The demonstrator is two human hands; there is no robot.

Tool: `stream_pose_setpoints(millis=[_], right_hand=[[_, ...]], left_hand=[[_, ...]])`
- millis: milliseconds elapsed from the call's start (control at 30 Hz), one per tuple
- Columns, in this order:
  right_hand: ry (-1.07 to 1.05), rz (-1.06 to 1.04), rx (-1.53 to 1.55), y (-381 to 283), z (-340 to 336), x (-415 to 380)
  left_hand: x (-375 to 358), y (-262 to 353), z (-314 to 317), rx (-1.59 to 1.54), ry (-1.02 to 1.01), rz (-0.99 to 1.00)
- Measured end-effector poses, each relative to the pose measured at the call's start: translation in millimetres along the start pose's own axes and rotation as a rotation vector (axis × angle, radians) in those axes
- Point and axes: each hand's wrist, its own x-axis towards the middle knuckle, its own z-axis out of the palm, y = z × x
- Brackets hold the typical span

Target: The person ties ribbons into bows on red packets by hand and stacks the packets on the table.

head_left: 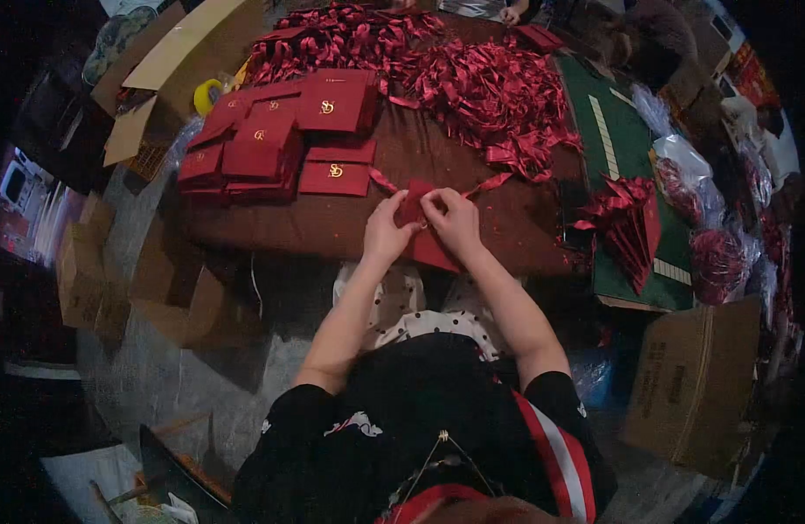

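Observation:
Both my hands meet at a dark red piece (433,251) near the table's front edge. My left hand (389,229) pinches its left side, and my right hand (452,223) has its fingers closed on the upper right part. A red ribbon (490,182) stretches out to the right of the piece, with another length on the left. Just beyond my left hand lies a flat red envelope with a gold emblem (335,178). Stacks of similar red envelopes (258,148) stand at the left. The fingertips partly hide the piece.
A large heap of red ribbons (498,96) covers the far part of the brown table (289,229). Yellow tape (208,96) is at the far left. A green board (608,262) bears fanned red pieces (634,231). Cardboard boxes (695,384) flank the table. Another person's hand (511,16) shows beyond.

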Motion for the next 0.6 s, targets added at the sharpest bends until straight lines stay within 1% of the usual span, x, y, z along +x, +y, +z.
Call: stream_pose_setpoints(millis=[33,100,133,200,233,300,333,400,433,500,533,600], right_hand=[[-0.008,0.017,0.011,0,0,0],[0.011,-0.021,-0.021,-1,2,-1],[-0.013,0.015,0.012,-2,1,-1],[-0.001,-0.035,-0.009,5,5,-1],[-0.022,-0.012,-0.003,1,2,-1],[-0.01,-0.047,0.024,6,4,-2],[-0.016,-0.009,0.023,2,2,-2],[-0.076,0.077,0.005,0,-1,-1],[-0.097,0.099,0.095,4,0,-2],[-0.106,0.132,0.049,10,7,-2],[-0.121,0.156,0.077,-8,-2,-1],[-0.077,0.13,0.016,-4,8,-2]], left_hand=[[1,2,-1,-0.025,-0.01,0.008],[1,4,-4,-0.014,-0.06,-0.071],[-1,13,-7,0.025,-0.06,-0.056],[-1,14,-6,0.047,-0.082,-0.095],[2,12,-10,-0.064,-0.154,-0.141],[1,16,-10,0.003,-0.132,-0.123],[1,13,-8,0.008,-0.104,-0.063],[0,6,-4,-0.08,-0.115,-0.077],[-2,4,-2,-0.049,-0.075,-0.014],[-4,1,0,0.006,-0.039,0.051],[-3,3,0,0.01,-0.053,0.005],[-6,8,-2,0.061,-0.052,0.037]])
